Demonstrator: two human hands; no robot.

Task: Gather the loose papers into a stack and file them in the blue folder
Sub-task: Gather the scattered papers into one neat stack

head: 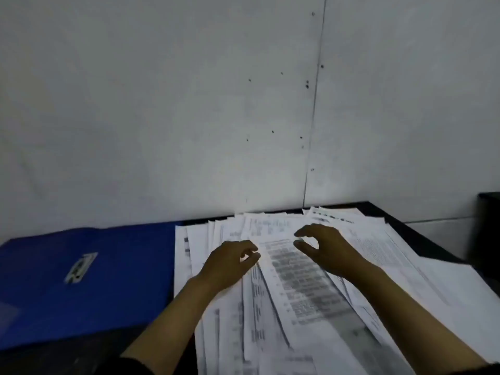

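Two hands over loose papers, left hand and right hand fingers curled apart, gripping nothing, blue folder beyond left fingers.

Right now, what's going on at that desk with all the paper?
A person is working bare-handed over a messy spread of loose papers fanned across a dark desk. The left hand and right hand hover above the middle sheets, fingers curled, neither gripping anything yet. The papers are not squared into a stack. The blue folder lies flat to the left, touching the pile's edge, a metal clip showing on it, no sheets filed.
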